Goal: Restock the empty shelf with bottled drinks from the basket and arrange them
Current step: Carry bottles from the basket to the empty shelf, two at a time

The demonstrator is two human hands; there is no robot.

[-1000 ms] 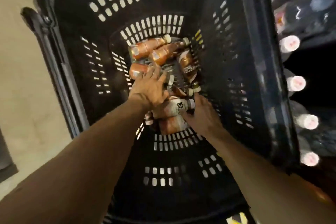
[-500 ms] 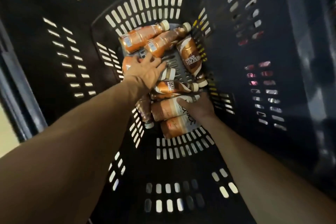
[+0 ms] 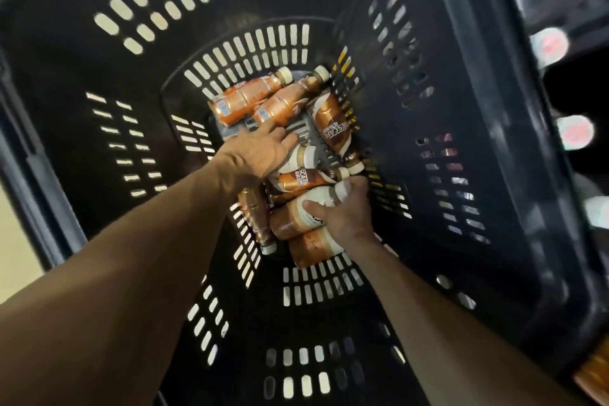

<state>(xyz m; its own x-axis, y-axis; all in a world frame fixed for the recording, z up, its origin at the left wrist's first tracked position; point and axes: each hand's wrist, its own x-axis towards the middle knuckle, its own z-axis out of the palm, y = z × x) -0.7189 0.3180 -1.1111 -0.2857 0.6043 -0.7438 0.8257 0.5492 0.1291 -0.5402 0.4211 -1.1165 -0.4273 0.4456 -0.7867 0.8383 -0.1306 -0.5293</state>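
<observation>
Slotted black plastic basket [image 3: 461,109]: right hand [image 3: 342,211] grips a glossy brown bottle [image 3: 296,217], left hand [image 3: 260,152] splayed flat.

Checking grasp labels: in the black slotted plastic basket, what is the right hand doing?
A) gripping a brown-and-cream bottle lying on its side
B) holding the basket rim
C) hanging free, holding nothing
A: the right hand has thumb and fingers curled round the brown-and-cream bottle lying in the black slotted plastic basket.

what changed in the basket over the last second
The right hand has curled its fingers round a pale-topped bottle. The left hand has spread flat, reaching toward the two far bottles. The other bottles and the basket stayed put.
</observation>
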